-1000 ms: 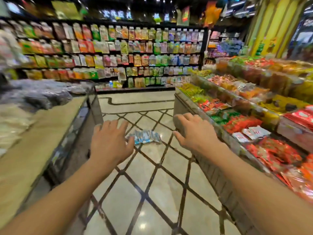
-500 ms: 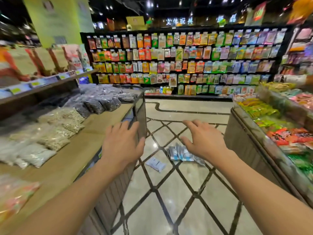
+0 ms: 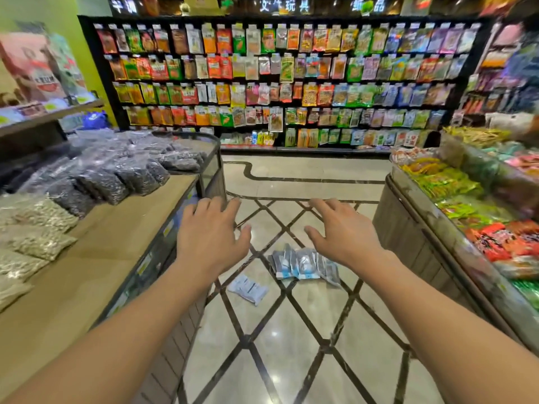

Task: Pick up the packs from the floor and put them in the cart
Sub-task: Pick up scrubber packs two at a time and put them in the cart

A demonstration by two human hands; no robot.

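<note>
Packs (image 3: pixel 304 263) are lying clustered on the floor (image 3: pixel 291 330), one pack (image 3: pixel 248 288) apart; I am holding left hand (image 3: pixel 211 239) and right hand (image 3: pixel 342 233) spread, empty, above them.

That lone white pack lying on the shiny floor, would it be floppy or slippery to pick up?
The white pack looks like a thin, flat pouch, so it is probably light and would bend in the fingers. It lies flat on the polished floor, so it may slide when pushed and be awkward to lift by an edge. It is unlikely to roll.
</note>
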